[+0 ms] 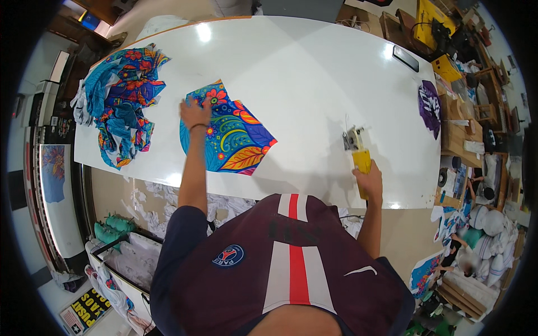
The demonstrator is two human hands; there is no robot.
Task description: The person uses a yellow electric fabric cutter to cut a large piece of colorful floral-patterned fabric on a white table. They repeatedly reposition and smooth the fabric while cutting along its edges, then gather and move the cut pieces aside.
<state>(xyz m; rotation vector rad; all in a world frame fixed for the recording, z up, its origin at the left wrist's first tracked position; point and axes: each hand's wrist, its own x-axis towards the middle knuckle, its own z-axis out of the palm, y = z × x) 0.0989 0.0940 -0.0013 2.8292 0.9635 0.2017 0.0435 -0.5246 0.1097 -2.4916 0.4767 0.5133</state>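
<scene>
My left hand (196, 114) rests on the upper left part of a floral cloth piece (238, 137), its fingers apart. The piece lies flat on the white table (305, 78) and has a blue, orange and red flower print. In my right hand (370, 182) is an electric fabric cutter (363, 161), gripped by its yellow body. Its metal head points away from me, over bare tabletop to the right of the cloth and apart from it. A crumpled heap of similar printed cloth (126, 103) sits at the table's left end.
At the far right of the table lie a dark phone (406, 58) and a purple cloth piece (430, 109). White scraps (151, 201) litter the floor below the near edge. A bin (134, 255) stands at lower left. Another person (465, 259) is at lower right.
</scene>
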